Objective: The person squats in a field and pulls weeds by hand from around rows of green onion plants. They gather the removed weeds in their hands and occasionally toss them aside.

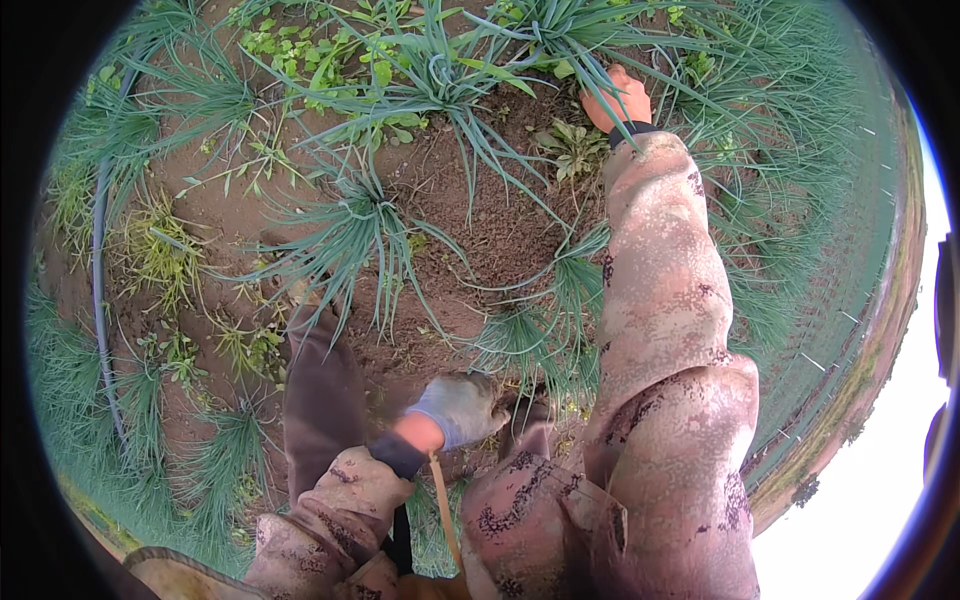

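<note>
My left hand, in a soiled pale work glove, is low in the view beside my boot and the base of a green onion clump. Its fingertips are partly hidden, so I cannot tell whether they hold anything. My right hand is bare and reaches far forward to the soil, under the long leaves of another onion clump. Its fingers are curled and mostly hidden behind the leaves and the hand itself. A small leafy weed grows just left of the right wrist.
More onion clumps stand in brown soil ahead of me. Bright green weeds and yellowish weeds grow among them. A dark irrigation hose runs along the left. Onion rows extend to the right.
</note>
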`<action>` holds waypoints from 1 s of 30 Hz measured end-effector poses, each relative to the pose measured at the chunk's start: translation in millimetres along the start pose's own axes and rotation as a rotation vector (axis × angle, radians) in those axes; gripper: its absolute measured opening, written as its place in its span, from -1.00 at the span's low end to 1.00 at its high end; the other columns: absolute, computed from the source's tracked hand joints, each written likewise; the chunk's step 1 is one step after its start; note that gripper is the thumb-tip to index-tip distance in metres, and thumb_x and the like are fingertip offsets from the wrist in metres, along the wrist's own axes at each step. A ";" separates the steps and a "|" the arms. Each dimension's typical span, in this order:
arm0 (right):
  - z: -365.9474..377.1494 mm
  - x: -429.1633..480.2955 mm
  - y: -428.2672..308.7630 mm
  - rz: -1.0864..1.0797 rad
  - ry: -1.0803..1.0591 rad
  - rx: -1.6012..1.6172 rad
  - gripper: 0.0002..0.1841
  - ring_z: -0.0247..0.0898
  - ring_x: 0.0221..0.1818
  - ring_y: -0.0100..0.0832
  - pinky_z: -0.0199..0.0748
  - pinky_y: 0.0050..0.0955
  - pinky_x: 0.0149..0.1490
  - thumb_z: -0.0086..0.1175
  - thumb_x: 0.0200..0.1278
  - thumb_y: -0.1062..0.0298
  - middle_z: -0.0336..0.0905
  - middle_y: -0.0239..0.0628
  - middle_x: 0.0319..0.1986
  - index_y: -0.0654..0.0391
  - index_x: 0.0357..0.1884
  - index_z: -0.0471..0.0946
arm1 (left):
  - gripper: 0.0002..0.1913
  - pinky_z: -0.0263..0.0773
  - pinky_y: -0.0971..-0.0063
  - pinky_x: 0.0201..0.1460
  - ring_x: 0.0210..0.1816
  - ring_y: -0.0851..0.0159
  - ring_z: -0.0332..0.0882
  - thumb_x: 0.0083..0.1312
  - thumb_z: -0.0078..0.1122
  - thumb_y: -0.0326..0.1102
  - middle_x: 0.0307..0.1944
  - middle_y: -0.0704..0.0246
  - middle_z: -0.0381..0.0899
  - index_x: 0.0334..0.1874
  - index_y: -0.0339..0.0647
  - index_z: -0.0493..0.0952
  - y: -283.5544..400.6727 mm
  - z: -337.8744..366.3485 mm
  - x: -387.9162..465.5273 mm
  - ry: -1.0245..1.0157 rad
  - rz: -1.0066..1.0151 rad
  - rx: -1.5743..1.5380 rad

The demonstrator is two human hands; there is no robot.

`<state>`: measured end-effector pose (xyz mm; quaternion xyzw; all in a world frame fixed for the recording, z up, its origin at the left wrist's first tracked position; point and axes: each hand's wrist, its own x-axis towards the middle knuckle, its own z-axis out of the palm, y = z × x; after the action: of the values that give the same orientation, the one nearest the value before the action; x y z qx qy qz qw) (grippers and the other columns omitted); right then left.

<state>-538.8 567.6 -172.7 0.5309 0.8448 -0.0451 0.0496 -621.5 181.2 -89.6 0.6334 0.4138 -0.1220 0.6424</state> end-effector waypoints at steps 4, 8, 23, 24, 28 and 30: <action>-20.5 -82.5 -34.2 -0.324 -0.087 0.234 -0.56 0.52 -0.36 0.10 0.51 -0.04 -0.27 0.21 -0.05 0.21 0.54 0.09 -0.44 0.26 -0.16 0.41 | -0.43 0.46 0.15 -0.06 -0.09 -0.01 0.56 0.33 -0.26 0.13 -0.13 0.07 0.57 -0.04 -0.28 0.49 1.3 -7.8 -3.0 0.057 0.018 -0.024; -15.7 -106.7 -41.0 -0.162 -0.076 0.042 -0.57 0.53 -0.34 0.11 0.53 -0.07 -0.28 0.12 0.02 0.31 0.48 0.19 -0.18 0.19 -0.02 0.38 | -0.40 0.47 0.15 -0.08 -0.13 -0.02 0.58 0.33 -0.30 0.16 -0.20 0.07 0.61 -0.08 -0.30 0.52 -1.2 -7.2 -1.7 0.077 0.017 -0.067; -47.8 -134.0 -72.7 -0.285 -0.316 0.338 -0.55 0.51 -0.28 0.10 0.50 -0.07 -0.17 0.24 -0.08 0.26 0.50 0.15 -0.27 0.26 -0.13 0.41 | -0.42 0.48 0.14 -0.12 -0.12 0.01 0.58 0.32 -0.28 0.16 -0.18 0.07 0.60 -0.06 -0.26 0.49 -4.3 -3.0 -0.7 0.080 0.028 -0.026; -41.6 -129.7 -67.5 -0.199 -0.155 0.231 -0.57 0.52 -0.32 0.08 0.52 -0.08 -0.23 0.23 -0.09 0.31 0.49 0.14 -0.26 0.25 -0.13 0.40 | -0.42 0.48 0.15 -0.12 -0.12 0.01 0.58 0.32 -0.28 0.16 -0.18 0.07 0.60 -0.06 -0.27 0.49 -4.1 -2.7 -0.8 0.087 0.028 -0.047; -17.2 -103.3 -41.0 0.050 0.014 0.049 -0.62 0.55 -0.37 0.01 0.55 -0.13 -0.31 0.24 -0.10 0.35 0.51 0.04 -0.31 0.24 -0.23 0.38 | -0.42 0.48 0.15 -0.11 -0.12 0.00 0.58 0.33 -0.27 0.15 -0.17 0.07 0.60 -0.06 -0.28 0.49 -2.5 -3.7 -1.8 0.083 0.012 -0.066; -16.5 -105.8 -41.1 0.070 -0.066 0.127 -0.57 0.54 -0.33 0.04 0.54 -0.13 -0.25 0.27 -0.10 0.28 0.53 0.08 -0.32 0.25 -0.22 0.38 | -0.46 0.47 0.16 -0.10 -0.14 0.00 0.57 0.30 -0.19 0.12 -0.20 0.07 0.59 -0.05 -0.27 0.48 -0.9 -5.7 -3.0 0.104 0.018 -0.079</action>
<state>-530.9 457.5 -141.4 0.5603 0.8191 -0.1144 0.0452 -626.2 185.2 -87.4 0.6168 0.4456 -0.0668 0.6454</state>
